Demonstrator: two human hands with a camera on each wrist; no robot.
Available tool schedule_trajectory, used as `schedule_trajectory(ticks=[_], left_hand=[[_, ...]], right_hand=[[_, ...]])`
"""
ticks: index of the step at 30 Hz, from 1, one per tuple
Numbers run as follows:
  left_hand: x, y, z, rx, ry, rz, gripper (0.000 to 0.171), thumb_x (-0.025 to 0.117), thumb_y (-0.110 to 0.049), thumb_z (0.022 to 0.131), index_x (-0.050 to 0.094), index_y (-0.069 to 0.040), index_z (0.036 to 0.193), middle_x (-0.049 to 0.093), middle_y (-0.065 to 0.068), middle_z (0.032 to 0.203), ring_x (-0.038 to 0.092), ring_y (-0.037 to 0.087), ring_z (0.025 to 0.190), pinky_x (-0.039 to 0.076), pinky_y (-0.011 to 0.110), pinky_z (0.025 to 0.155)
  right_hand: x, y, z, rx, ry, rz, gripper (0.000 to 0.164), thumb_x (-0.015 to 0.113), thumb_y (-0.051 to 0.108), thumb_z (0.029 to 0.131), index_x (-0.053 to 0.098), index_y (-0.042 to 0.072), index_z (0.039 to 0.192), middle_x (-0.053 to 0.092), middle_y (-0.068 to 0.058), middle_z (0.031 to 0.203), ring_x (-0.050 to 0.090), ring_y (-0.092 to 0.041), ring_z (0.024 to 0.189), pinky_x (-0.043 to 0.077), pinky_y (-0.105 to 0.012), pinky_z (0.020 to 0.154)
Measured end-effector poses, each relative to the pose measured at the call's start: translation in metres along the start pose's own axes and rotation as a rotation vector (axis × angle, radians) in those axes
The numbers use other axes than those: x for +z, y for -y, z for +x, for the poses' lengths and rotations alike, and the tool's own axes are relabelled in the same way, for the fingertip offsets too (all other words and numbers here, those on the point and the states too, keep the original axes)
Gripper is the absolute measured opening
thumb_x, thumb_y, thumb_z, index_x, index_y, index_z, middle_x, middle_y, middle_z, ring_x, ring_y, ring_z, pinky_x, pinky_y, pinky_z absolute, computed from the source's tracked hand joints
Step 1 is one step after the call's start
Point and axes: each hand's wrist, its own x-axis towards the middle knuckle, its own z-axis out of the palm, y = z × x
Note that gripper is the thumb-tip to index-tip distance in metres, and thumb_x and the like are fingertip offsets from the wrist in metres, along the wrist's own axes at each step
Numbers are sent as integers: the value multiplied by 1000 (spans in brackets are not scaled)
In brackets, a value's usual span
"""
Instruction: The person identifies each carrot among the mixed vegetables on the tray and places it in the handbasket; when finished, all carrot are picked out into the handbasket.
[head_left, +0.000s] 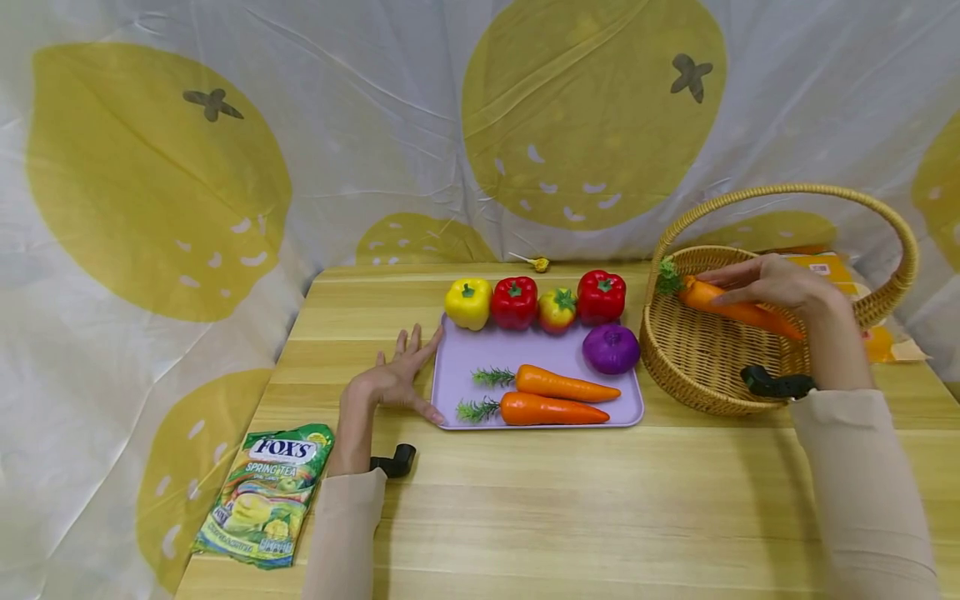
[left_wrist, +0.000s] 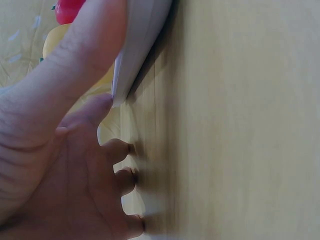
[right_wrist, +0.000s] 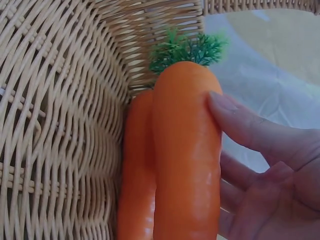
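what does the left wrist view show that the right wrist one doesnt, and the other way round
Only the left wrist view shows the left hand with its thumb and index finger at the edge of the tray, plus parts of a red pepper and a yellow pepper.

Only the right wrist view shows the right hand holding an orange carrot, a second carrot beside it, and the woven basket.

Both share the printed cloth in the background.

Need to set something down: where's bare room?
Bare wood lies in front of the tray, between the sleeves, and beyond the left hand. Crowded: around the peppers and in the basket, where the right hand holds a carrot.
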Motion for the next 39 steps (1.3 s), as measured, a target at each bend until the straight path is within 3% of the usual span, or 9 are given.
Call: schedule_trajectory(ticks=[3,11,21,25,28,31,35,37,39], left_hand=[[0,0,0,-1,0,-1,147,96,-47,68,-11,-25,166,-28,22,169,-27,44,156,-14,76,120],[1,1,1,-1,-1,4,146,95,-47,68,-11,-25,166,-28,21,169,-27,44,156,-13,76,120],[0,0,0,1,-1,5,147,95,-47,68,-11,-25,166,-28,22,169,-27,45,156,-12,77,119],[1,1,0,3,-4,4,147,95,-47,68,-11,-25,166,-27,22,169,-27,45,156,-12,78,119],[1,1,0,7,-5,1,146,95,-47,68,-11,-25,166,-27,23,169,-26,45,156,-11,78,119],[1,1,-1,9,-8,-2,147,95,-47,68,-10,-25,167,-27,23,169,-26,45,156,-12,78,119],[1,2,0,9,-9,-6,147,96,-47,67,-10,-26,167,-27,22,169,-26,45,156,-12,77,119],[1,1,0,9,-8,-6,147,96,-48,67,-10,-26,167,-26,22,169,-27,44,156,-12,77,119],[1,1,0,8,-8,-6,147,95,-48,67,-10,-26,167,-26,22,169,-26,44,157,-13,77,119]], right_hand=[[1,-1,3,-7,8,18,54,75,27,96,60,7,144,56,-20,150,42,-42,144,40,-58,114],[2,-3,6,-16,27,40,52,75,21,96,61,5,143,60,-17,147,43,-45,144,35,-67,116],[10,-3,7,10,28,43,54,79,22,92,62,5,141,55,-24,149,48,-49,140,38,-64,115],[11,-1,8,32,19,29,56,81,24,91,63,6,141,58,-21,147,58,-39,132,53,-38,105],[10,0,8,29,22,5,57,82,25,90,63,7,140,61,-19,144,63,-27,126,51,-17,89],[10,-1,9,18,27,-26,56,83,25,89,64,7,139,63,-18,142,63,-29,127,46,-9,84],[12,-3,11,-2,55,-33,54,81,21,90,64,4,139,65,-18,140,51,-42,139,41,-7,86],[14,-4,12,-9,74,-21,53,80,18,91,64,3,139,66,-17,139,49,-39,141,41,-5,87],[15,-5,13,-14,76,-21,53,80,19,90,64,2,138,68,-14,137,55,-25,136,41,-4,87]])
